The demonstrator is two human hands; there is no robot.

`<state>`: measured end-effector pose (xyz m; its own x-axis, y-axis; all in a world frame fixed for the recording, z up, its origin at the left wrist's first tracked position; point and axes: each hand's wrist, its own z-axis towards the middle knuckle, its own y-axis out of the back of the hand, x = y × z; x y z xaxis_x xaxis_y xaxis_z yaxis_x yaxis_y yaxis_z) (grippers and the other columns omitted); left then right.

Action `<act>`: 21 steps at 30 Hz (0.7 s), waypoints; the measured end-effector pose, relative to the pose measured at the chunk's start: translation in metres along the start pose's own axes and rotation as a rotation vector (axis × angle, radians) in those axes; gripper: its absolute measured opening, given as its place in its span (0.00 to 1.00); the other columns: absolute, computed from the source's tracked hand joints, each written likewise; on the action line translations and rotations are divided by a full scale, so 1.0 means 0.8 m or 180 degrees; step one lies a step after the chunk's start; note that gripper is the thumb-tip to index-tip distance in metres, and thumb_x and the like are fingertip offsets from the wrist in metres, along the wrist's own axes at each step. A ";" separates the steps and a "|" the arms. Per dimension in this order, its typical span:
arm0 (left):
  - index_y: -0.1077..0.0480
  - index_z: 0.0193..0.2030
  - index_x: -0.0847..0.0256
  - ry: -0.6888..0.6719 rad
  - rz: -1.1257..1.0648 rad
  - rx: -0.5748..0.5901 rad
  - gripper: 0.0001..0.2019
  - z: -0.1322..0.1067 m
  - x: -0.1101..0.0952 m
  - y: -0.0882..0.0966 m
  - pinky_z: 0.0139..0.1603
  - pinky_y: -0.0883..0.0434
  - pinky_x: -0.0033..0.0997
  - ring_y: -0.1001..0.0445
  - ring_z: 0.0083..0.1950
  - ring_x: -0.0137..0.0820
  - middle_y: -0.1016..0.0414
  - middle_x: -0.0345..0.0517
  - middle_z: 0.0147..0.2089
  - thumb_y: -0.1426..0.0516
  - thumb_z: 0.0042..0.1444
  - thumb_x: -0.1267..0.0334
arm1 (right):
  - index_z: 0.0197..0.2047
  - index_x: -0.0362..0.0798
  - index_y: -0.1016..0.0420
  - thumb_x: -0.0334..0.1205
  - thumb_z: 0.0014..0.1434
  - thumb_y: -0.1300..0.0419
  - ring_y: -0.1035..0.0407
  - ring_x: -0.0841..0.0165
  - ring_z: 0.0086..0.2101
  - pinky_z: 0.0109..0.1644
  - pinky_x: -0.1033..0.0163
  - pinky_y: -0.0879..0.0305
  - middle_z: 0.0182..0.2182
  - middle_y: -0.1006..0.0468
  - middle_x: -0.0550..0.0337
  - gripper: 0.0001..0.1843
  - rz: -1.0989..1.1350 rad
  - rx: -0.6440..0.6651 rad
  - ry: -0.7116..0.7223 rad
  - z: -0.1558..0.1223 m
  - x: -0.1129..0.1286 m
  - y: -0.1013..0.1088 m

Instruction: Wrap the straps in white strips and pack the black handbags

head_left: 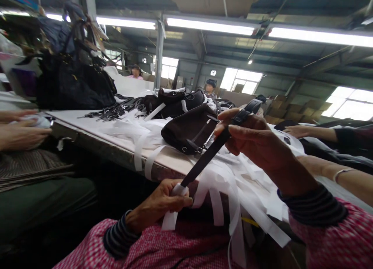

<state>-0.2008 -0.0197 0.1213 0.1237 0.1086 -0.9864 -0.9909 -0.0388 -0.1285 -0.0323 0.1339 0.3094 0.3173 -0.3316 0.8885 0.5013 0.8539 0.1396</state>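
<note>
A dark strap [208, 154] with a buckle at its upper end stretches slantwise between my two hands. My right hand [247, 133] is closed around the strap just below the buckle. Lower down, my left hand [164, 203] pinches the strap's other end, where a white strip [170, 220] is wrapped round it and hangs below my fingers. Behind the strap, a dark brown bag [186, 131] with a zip and metal rings lies on the table.
White strips [214, 207] spill over the edge of the table [110, 143]. Black bags [78, 82] are heaped at the back left, beside a pile of dark straps [116, 108]. A co-worker's hands [23, 131] show at the left; other people's arms [323, 170] reach in from the right.
</note>
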 end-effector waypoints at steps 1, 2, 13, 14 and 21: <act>0.35 0.28 0.61 0.0074 -0.0143 0.0062 0.22 0.001 0.003 0.001 0.25 0.54 0.27 0.50 0.24 0.21 0.42 0.33 0.23 0.31 0.51 0.48 | 0.48 0.51 0.21 0.45 0.53 0.26 0.27 0.70 0.26 0.23 0.65 0.34 0.36 0.16 0.59 0.19 0.0006 0.0039 -0.0017 -0.002 0.000 0.002; 0.35 0.28 0.61 0.0134 -0.0260 0.0090 0.22 0.001 0.004 0.001 0.24 0.54 0.27 0.50 0.23 0.21 0.42 0.33 0.22 0.30 0.49 0.48 | 0.48 0.51 0.21 0.44 0.53 0.26 0.27 0.69 0.26 0.23 0.65 0.35 0.35 0.16 0.59 0.20 0.0010 0.0070 -0.0038 -0.005 0.000 0.005; 0.32 0.27 0.62 0.0152 0.0172 -0.0006 0.20 0.008 -0.008 -0.013 0.24 0.49 0.26 0.43 0.23 0.21 0.36 0.35 0.22 0.31 0.53 0.50 | 0.45 0.48 0.20 0.42 0.54 0.26 0.27 0.69 0.26 0.22 0.67 0.35 0.36 0.16 0.55 0.16 -0.0083 0.0017 -0.0130 -0.013 -0.013 -0.011; 0.31 0.27 0.62 0.0086 0.0188 -0.0144 0.20 0.010 -0.006 -0.015 0.24 0.50 0.26 0.44 0.23 0.21 0.36 0.35 0.22 0.32 0.54 0.49 | 0.44 0.48 0.20 0.42 0.54 0.26 0.27 0.69 0.26 0.22 0.67 0.35 0.36 0.16 0.54 0.16 -0.0117 -0.0074 -0.0110 -0.014 -0.016 -0.014; 0.26 0.29 0.63 -0.0184 -0.0024 -0.0690 0.18 0.019 -0.003 -0.025 0.25 0.48 0.25 0.47 0.24 0.22 0.40 0.33 0.21 0.29 0.49 0.50 | 0.36 0.47 0.18 0.43 0.51 0.24 0.29 0.69 0.28 0.23 0.66 0.34 0.34 0.19 0.56 0.13 -0.0255 -0.0403 -0.0165 -0.022 -0.043 -0.031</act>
<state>-0.1823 -0.0043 0.1274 0.1217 0.1662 -0.9786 -0.9548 -0.2499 -0.1612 -0.0415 0.1173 0.2680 0.2321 -0.3727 0.8985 0.6219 0.7671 0.1576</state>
